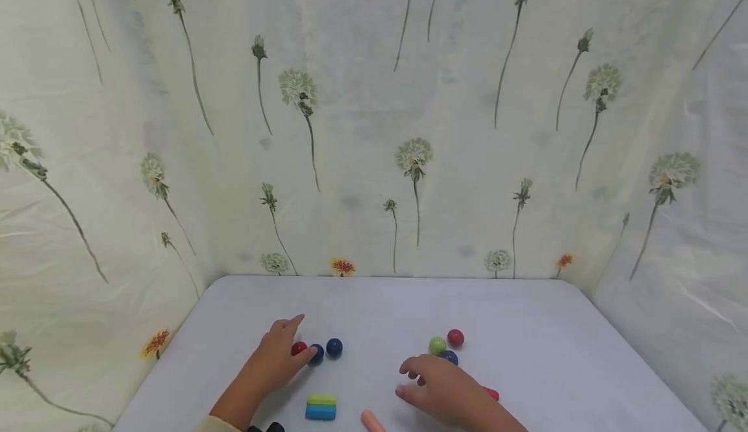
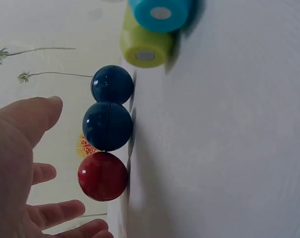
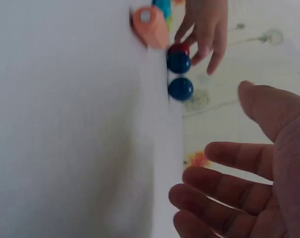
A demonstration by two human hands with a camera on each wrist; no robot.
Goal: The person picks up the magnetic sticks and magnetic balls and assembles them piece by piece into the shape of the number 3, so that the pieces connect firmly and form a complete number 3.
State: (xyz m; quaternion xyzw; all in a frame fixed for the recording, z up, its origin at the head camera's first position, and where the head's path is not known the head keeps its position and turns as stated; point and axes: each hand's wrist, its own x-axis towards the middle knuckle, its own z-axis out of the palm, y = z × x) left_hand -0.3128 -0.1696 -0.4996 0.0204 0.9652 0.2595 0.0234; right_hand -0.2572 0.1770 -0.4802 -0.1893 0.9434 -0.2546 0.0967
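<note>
In the head view my left hand [image 1: 271, 360] reaches over a red ball [image 1: 298, 348] and a blue ball [image 1: 316, 355], its thumb overlapping the blue one. A second blue ball [image 1: 334, 347] sits just to the right. From the left wrist, the thumb and fingers look spread, with the red ball [image 2: 103, 176] and both blue balls beyond them. My right hand [image 1: 441, 386] hovers with loosely bent fingers and holds nothing, as its palm [image 3: 293, 173] shows. Past its knuckles are a green ball [image 1: 437, 345], a red ball and a partly hidden blue ball [image 1: 450, 356].
Between the hands lie a lime stick [image 1: 322, 399], a blue stick [image 1: 321, 412] against it, and an orange stick [image 1: 372, 420]. A red stick [image 1: 492, 393] shows partly behind the right hand. Dark objects [image 1: 274, 427] sit at the bottom edge. Flower-printed curtain [image 1: 362, 127] surrounds the white table [image 1: 386, 308].
</note>
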